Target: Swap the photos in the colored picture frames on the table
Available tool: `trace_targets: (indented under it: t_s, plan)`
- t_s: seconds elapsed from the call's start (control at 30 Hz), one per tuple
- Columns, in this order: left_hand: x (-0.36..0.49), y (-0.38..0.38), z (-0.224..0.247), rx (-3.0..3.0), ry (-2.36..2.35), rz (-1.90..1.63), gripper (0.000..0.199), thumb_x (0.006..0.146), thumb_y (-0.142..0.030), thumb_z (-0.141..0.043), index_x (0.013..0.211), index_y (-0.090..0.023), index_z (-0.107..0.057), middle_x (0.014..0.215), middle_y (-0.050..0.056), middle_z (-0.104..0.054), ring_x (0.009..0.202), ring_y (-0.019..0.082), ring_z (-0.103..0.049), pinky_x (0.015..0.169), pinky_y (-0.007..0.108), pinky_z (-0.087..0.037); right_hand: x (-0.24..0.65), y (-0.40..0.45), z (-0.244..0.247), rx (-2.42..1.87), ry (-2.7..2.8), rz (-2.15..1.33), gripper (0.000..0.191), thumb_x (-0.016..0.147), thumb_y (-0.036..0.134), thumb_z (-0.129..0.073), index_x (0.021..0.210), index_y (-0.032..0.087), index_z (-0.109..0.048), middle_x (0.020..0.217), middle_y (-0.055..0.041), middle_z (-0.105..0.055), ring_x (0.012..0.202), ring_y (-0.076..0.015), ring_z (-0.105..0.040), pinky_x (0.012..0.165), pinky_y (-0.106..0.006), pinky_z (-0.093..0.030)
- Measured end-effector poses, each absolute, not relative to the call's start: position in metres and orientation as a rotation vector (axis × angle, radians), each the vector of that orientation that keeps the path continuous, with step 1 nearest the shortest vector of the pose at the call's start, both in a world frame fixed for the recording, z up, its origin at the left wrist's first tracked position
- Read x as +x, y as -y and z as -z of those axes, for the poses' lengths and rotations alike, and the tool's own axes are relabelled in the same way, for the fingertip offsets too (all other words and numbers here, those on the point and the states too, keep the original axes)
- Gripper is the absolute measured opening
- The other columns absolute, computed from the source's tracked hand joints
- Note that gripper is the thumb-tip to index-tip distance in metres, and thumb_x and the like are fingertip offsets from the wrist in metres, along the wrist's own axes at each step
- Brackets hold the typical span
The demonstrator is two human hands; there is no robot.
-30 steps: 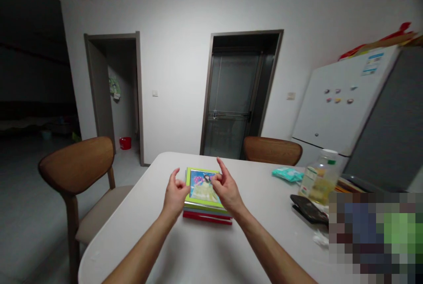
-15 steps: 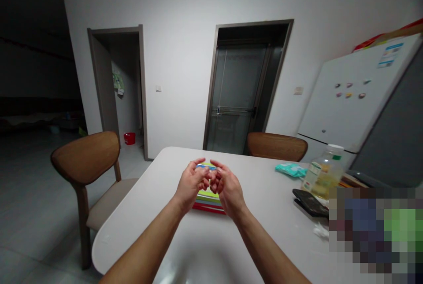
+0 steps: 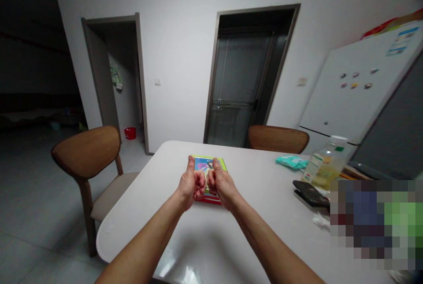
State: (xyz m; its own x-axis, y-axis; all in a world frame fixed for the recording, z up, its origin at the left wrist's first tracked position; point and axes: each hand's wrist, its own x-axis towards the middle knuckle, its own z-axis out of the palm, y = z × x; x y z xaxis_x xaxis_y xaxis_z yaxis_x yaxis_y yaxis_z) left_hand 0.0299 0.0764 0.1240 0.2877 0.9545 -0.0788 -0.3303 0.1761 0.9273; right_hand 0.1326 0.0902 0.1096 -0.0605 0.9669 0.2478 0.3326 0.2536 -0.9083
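One stack (image 3: pixel 210 200), topped by a green-bordered picture (image 3: pixel 201 163), lies on the tabletop (image 3: pixel 261 226), bare surface to either side, the far edge beyond. I see it partly hidden behind my left grip (image 3: pixel 190 186) and right grip (image 3: pixel 222 186), both narrow fists with thumbs raised; whether they touch it I cannot tell. Well apart rightward are a black flat item (image 3: pixel 310 193), a bottle (image 3: pixel 325 165) and a teal packet (image 3: pixel 291 161); left, a chair (image 3: pixel 87 152) stands past the edge.

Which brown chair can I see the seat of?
The chair left of the table: its pale seat shows. The other chair, beyond the table's far edge, shows only its backrest.
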Motion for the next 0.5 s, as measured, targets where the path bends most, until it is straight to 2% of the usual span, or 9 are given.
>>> trace_targets:
  t_s: [0.1, 0.17, 0.2, 0.33, 0.4, 0.5]
  plan:
    - [0.026, -0.077, -0.091, 0.901, -0.907, -1.054, 0.064, 0.067, -0.072, -0.029, 0.039, -0.015, -0.041, 0.028, -0.004, -0.039, 0.022, 0.003, -0.029, 0.029, 0.015, -0.011, 0.146, -0.104, -0.082, -1.465, 1.807, -0.32, 0.038, 0.076, 0.047, -0.035, 0.052, 0.019, -0.043, 0.055, -0.0004, -0.049, 0.054, -0.0127, -0.045, 0.054, -0.025, -0.034]
    - [0.025, -0.077, -0.066, 0.837, -0.97, -1.058, 0.058, 0.067, -0.067, -0.04, 0.044, -0.014, -0.045, 0.031, -0.003, -0.043, 0.023, 0.003, -0.032, 0.029, 0.014, -0.015, 0.155, -0.11, -0.067, -1.5, 1.87, -0.219, 0.017, 0.066, 0.035, -0.054, 0.067, 0.018, -0.053, 0.074, -0.0046, -0.055, 0.073, -0.0178, -0.047, 0.065, -0.029, -0.033]
    - [0.024, -0.077, -0.055, 0.805, -0.991, -1.067, 0.054, 0.066, -0.064, -0.045, 0.049, -0.013, -0.048, 0.034, -0.003, -0.046, 0.025, 0.004, -0.035, 0.03, 0.014, -0.018, 0.159, -0.111, -0.061, -1.513, 1.913, -0.177, 0.015, 0.062, 0.028, -0.059, 0.073, 0.018, -0.055, 0.08, -0.0056, -0.055, 0.079, -0.0194, -0.046, 0.068, -0.03, -0.032]
    - [0.029, -0.073, -0.027, 0.735, -0.984, -1.17, 0.039, 0.067, -0.05, -0.057, 0.068, -0.012, -0.054, 0.05, 0.002, -0.057, 0.039, 0.009, -0.052, 0.037, 0.017, -0.036, 0.16, -0.097, -0.051, -1.518, 2.096, -0.081, 0.019, 0.06, 0.014, -0.056, 0.079, 0.02, -0.057, 0.085, -0.0048, -0.054, 0.084, -0.0189, -0.044, 0.073, -0.03, -0.03]
    - [0.034, -0.067, -0.026, 0.745, -0.932, -1.27, 0.033, 0.069, -0.045, -0.057, 0.077, -0.013, -0.055, 0.066, 0.005, -0.062, 0.056, 0.014, -0.059, 0.049, 0.021, -0.044, 0.157, -0.08, -0.049, -1.461, 2.19, -0.06, 0.018, 0.061, 0.014, -0.055, 0.078, 0.02, -0.057, 0.084, -0.004, -0.054, 0.083, -0.0184, -0.045, 0.073, -0.029, -0.031]
    - [0.043, -0.048, -0.034, 0.78, -0.864, -1.423, 0.029, 0.07, -0.037, -0.058, 0.087, -0.015, -0.055, 0.087, 0.005, -0.063, 0.082, 0.017, -0.059, 0.069, 0.025, -0.046, 0.158, -0.051, -0.051, -1.341, 2.212, -0.165, 0.019, 0.063, 0.019, -0.056, 0.081, 0.02, -0.056, 0.085, -0.0043, -0.055, 0.084, -0.0195, -0.046, 0.075, -0.031, -0.035]
